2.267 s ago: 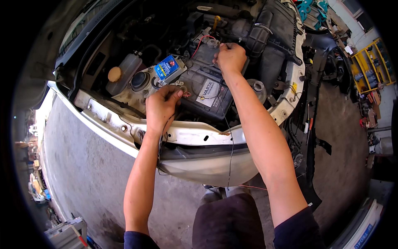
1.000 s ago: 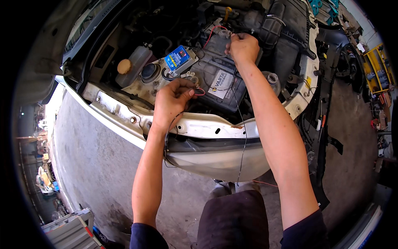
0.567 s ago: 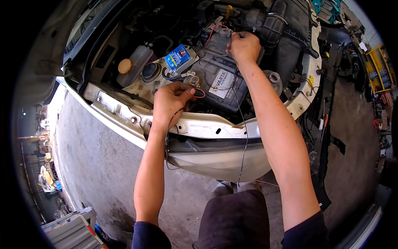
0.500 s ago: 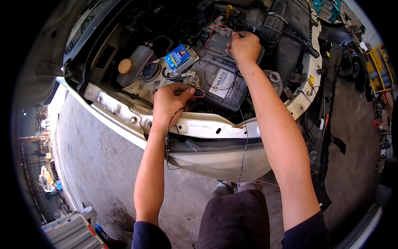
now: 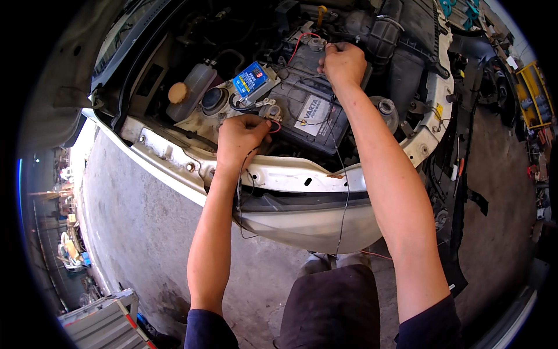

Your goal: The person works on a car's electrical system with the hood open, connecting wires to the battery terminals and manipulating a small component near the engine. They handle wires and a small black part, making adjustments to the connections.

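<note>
In the car's engine bay, my left hand (image 5: 241, 139) is closed on a small red wire loop (image 5: 276, 127) beside the battery's front terminal (image 5: 271, 111). A dark thin wire runs along that wrist. My right hand (image 5: 343, 68) pinches something hidden by its fingers near the rear terminal (image 5: 315, 43), where another red wire (image 5: 294, 47) arches. The dark battery (image 5: 279, 96) lies between my hands. A blue boxed device (image 5: 249, 84) with a small red display sits left of it. A thin wire (image 5: 347, 198) hangs down over the front.
A white body rail (image 5: 279, 168) edges the bay, with a headlamp (image 5: 302, 227) below. A capped reservoir (image 5: 178, 93) is at the left. Loose black panels (image 5: 476, 200) and tools (image 5: 456, 168) lie at the right, by a yellow rack (image 5: 532, 93). A grey trailer-like object (image 5: 104, 320) stands lower left.
Since 2.3 seconds ago the view has shifted, putting the bay farther right and higher. A red loop now shows at my left fingers; both hands stay near the same terminals.
</note>
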`<action>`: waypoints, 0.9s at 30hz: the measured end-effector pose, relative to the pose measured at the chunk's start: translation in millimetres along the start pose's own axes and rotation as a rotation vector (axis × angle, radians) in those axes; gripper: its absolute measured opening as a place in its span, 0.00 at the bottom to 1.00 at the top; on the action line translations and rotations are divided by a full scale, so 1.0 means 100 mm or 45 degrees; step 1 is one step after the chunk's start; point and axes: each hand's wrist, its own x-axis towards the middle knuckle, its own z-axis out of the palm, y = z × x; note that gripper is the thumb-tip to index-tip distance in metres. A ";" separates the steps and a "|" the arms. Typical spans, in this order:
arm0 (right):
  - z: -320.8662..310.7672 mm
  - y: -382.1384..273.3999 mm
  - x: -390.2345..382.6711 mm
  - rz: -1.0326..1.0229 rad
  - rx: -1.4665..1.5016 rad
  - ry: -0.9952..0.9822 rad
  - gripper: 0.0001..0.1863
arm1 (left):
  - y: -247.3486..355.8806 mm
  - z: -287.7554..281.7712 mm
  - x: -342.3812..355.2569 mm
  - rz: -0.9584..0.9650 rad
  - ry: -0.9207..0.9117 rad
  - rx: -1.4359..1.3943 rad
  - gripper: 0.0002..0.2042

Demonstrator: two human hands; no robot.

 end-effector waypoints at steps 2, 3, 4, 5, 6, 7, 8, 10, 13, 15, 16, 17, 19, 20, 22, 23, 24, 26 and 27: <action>0.01 0.01 0.01 -0.016 -0.017 -0.002 0.12 | 0.00 -0.01 0.00 0.010 0.015 0.065 0.13; 0.00 0.01 0.01 -0.003 -0.007 -0.003 0.12 | 0.00 -0.01 0.01 0.009 0.008 0.071 0.13; 0.00 0.00 0.00 0.009 0.004 -0.004 0.12 | 0.01 -0.01 0.01 0.007 0.002 0.077 0.13; 0.00 -0.01 0.00 0.021 0.015 -0.006 0.12 | 0.01 -0.02 0.00 -0.006 -0.039 -0.032 0.13; 0.00 -0.01 0.00 0.017 0.010 -0.004 0.12 | 0.01 -0.03 -0.01 -0.018 -0.082 -0.140 0.13; 0.00 0.00 0.01 0.013 0.006 -0.002 0.12 | 0.01 -0.05 -0.02 -0.030 -0.125 -0.248 0.12; 0.00 0.00 0.01 0.009 0.001 0.000 0.12 | 0.01 -0.08 -0.02 -0.039 -0.162 -0.283 0.12; 0.01 0.03 0.03 0.007 -0.011 0.017 0.12 | 0.01 -0.13 -0.02 -0.061 -0.236 -0.354 0.11; 0.03 0.06 0.04 -0.004 -0.023 0.039 0.12 | 0.03 -0.20 -0.02 -0.136 -0.296 -0.478 0.11; 0.04 0.06 0.04 -0.016 -0.032 0.049 0.12 | 0.04 -0.20 -0.03 -0.132 -0.302 -0.483 0.12; 0.03 0.06 0.04 -0.023 -0.039 0.052 0.12 | 0.05 -0.20 -0.03 -0.129 -0.305 -0.485 0.12; 0.03 0.06 0.04 -0.030 -0.046 0.055 0.12 | 0.02 -0.20 -0.03 -0.119 -0.307 -0.495 0.12; 0.04 0.09 0.06 -0.049 -0.040 0.064 0.12 | -0.04 -0.20 -0.02 -0.097 -0.307 -0.509 0.12; 0.05 0.10 0.06 -0.059 -0.037 0.068 0.12 | -0.04 -0.20 -0.02 -0.089 -0.297 -0.512 0.12; 0.04 0.10 0.06 -0.065 -0.012 0.037 0.12 | -0.05 -0.20 -0.02 -0.078 -0.275 -0.517 0.12; 0.04 0.10 0.05 -0.067 0.001 0.021 0.12 | -0.05 -0.20 -0.03 -0.077 -0.254 -0.531 0.11; 0.04 0.11 0.06 -0.076 -0.007 0.024 0.12 | -0.04 -0.19 -0.03 -0.075 -0.234 -0.546 0.11; 0.05 0.12 0.08 -0.093 -0.024 0.029 0.12 | -0.03 -0.16 -0.03 -0.062 -0.175 -0.520 0.10; 0.04 0.12 0.07 -0.090 -0.025 0.026 0.12 | -0.03 -0.13 -0.04 -0.053 -0.136 -0.483 0.10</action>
